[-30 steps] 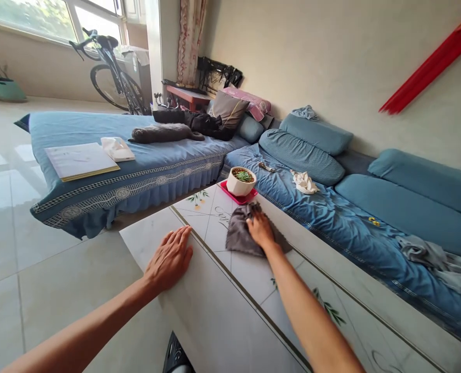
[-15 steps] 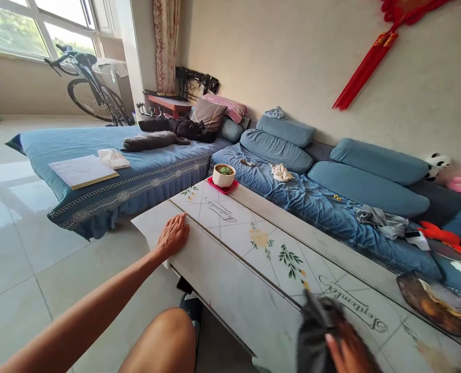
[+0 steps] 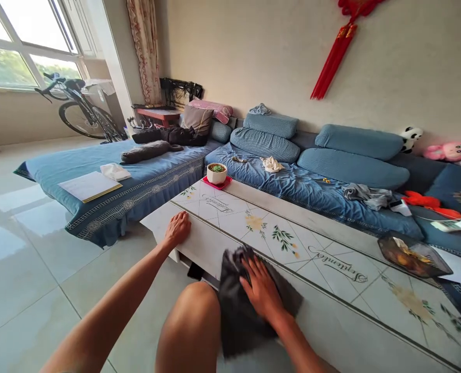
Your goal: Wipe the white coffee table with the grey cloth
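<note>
Right hand [image 3: 262, 290] lies open, fingers spread, pressing a dark grey cloth [image 3: 234, 305] onto the desk [image 3: 331, 259] near its edge, left hand [image 3: 177, 229] flat and empty nearby, with the potted succulent [image 3: 217, 174] at the far end, well apart from the cloth.

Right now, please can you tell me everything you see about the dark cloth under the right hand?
The dark gray cloth looks soft and slightly fuzzy, perhaps microfiber. It lies bunched in uneven folds on the near part of the white table. The right hand presses on top of it with spread fingers. Its lower part is blurred, so its edge is hard to see.
</note>
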The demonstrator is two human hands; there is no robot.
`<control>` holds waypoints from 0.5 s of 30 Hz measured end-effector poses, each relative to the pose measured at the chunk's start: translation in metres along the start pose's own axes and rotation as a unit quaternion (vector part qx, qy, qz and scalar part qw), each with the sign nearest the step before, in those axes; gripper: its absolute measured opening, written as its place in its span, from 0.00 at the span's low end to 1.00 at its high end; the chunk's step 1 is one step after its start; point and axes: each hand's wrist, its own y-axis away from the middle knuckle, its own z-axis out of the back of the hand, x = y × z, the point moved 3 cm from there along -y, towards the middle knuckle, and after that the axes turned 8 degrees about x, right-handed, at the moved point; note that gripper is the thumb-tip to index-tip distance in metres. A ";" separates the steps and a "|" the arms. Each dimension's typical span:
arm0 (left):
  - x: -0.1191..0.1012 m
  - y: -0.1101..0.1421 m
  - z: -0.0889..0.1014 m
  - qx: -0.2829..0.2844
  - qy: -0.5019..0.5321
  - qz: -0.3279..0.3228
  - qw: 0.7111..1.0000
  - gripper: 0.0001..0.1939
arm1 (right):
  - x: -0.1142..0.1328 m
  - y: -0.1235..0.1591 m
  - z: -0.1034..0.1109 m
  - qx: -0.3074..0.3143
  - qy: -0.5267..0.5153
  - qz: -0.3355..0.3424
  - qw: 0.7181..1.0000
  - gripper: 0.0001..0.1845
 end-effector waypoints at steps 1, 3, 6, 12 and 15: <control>0.001 -0.001 -0.003 0.001 -0.001 0.003 1.000 0.23 | -0.016 0.045 -0.004 0.000 -0.002 0.009 1.000 0.32; 0.005 -0.003 -0.010 0.004 -0.001 0.009 1.000 0.25 | -0.077 0.134 0.000 -0.028 0.019 -0.008 0.999 0.34; 0.011 -0.007 -0.020 0.005 -0.001 0.013 1.000 0.26 | -0.188 0.212 0.029 -0.094 0.081 -0.086 0.989 0.38; 0.012 -0.010 -0.018 0.000 -0.013 0.010 1.000 0.25 | -0.185 0.048 0.072 -0.126 0.119 -0.183 0.968 0.39; 0.010 -0.009 -0.013 0.000 -0.022 0.007 1.000 0.24 | -0.078 -0.073 0.063 -0.023 0.094 -0.184 0.978 0.35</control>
